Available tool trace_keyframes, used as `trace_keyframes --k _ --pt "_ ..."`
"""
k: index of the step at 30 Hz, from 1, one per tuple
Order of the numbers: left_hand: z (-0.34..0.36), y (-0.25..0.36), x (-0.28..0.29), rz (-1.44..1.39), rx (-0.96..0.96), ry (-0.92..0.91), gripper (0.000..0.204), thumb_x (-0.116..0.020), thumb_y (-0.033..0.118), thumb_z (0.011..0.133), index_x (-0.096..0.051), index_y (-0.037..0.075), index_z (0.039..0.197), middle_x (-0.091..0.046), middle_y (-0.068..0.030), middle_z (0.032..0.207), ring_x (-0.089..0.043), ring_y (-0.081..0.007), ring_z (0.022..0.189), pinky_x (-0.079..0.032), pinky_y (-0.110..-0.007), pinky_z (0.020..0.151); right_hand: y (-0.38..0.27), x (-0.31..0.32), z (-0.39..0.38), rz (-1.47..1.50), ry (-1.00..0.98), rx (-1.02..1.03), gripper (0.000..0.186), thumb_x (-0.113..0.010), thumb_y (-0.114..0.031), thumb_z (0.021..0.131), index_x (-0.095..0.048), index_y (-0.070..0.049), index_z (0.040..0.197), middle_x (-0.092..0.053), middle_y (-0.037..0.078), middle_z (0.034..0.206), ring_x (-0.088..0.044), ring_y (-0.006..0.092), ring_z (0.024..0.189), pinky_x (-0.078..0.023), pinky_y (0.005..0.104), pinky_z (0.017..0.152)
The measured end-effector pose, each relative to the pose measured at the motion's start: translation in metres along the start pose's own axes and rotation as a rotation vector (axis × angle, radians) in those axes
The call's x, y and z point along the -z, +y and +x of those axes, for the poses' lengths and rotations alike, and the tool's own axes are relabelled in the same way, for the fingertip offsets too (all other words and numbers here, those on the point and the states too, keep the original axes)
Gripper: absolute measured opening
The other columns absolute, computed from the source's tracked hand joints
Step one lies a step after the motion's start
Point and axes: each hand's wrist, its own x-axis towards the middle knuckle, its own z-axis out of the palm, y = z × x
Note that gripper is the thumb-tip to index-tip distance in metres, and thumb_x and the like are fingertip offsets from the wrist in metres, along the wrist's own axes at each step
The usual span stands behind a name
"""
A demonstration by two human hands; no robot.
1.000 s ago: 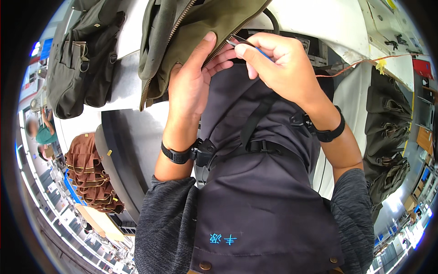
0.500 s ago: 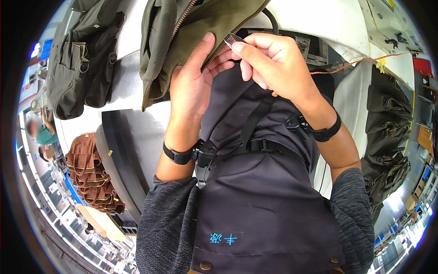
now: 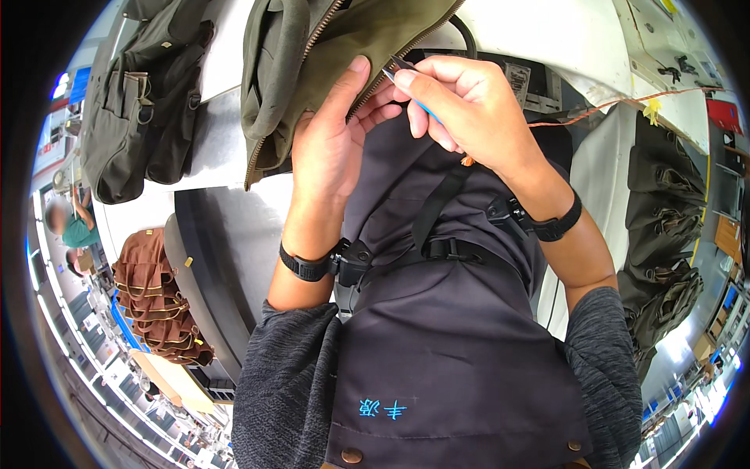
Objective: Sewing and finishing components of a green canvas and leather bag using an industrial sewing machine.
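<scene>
My left hand [image 3: 337, 144] grips the zipper edge of an olive green fabric piece [image 3: 328, 55] that hangs over the white table edge. My right hand [image 3: 469, 105] pinches a small metal snipping tool with a blue handle [image 3: 406, 82], its tip touching the fabric edge right by my left thumb. Both wrists wear black bands. A dark grey apron with black straps [image 3: 445, 313] covers my body below the hands.
More olive green bags lie at the upper left [image 3: 137, 109] and hang in a stack at the right [image 3: 664, 227]. A pile of brown bags [image 3: 152, 293] sits at the lower left. A white work table [image 3: 562, 39] spans the top. Another person [image 3: 70, 223] is at the far left.
Both hands have shifted slightly up and left along the fabric's zipper edge; the right hand's tool stays at the edge.
</scene>
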Motion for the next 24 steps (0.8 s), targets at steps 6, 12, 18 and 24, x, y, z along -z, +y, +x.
trace_keyframes --k 6,12,18,24 --pt "0.0 0.001 0.006 0.013 0.021 -0.001 0.029 -0.066 0.028 0.102 -0.074 0.001 0.113 -0.076 -0.0117 0.108 -0.073 -0.022 0.1 -0.055 -0.035 0.089 0.001 0.006 0.004 -0.03 -0.064 0.013 0.027 -0.063 -0.021 0.104 -0.071 0.001 0.09 -0.063 0.001 0.063 -0.046 0.0023 0.046 -0.033 0.0213 0.041" --pt "0.0 0.003 0.01 -0.006 0.005 0.017 0.027 -0.068 0.023 0.101 -0.072 -0.001 0.113 -0.075 -0.0113 0.114 -0.073 -0.025 0.103 -0.055 -0.037 0.088 -0.004 0.009 0.009 -0.096 -0.107 0.058 0.026 -0.064 -0.019 0.102 -0.07 0.0 0.086 -0.062 -0.001 0.063 -0.045 0.002 0.048 -0.033 0.0217 0.044" --pt "0.004 0.007 0.013 -0.024 0.042 0.009 0.027 -0.07 0.02 0.099 -0.071 -0.002 0.116 -0.074 -0.0122 0.114 -0.074 -0.0263 0.102 -0.057 -0.038 0.087 0.003 0.012 0.016 -0.263 -0.124 0.129 0.025 -0.066 -0.021 0.104 -0.073 0.0 0.094 -0.061 -0.002 0.064 -0.045 0.001 0.05 -0.033 0.0209 0.045" --pt "0.001 0.008 0.007 0.074 0.017 0.036 0.033 -0.058 0.026 0.106 -0.071 -0.001 0.118 -0.076 -0.0131 0.112 -0.073 -0.0239 0.103 -0.056 -0.037 0.089 0.015 0.008 0.019 -0.49 0.026 0.397 0.025 -0.067 -0.021 0.098 -0.071 0.0 0.086 -0.061 0.002 0.061 -0.052 0.0063 0.056 -0.041 0.0254 0.054"
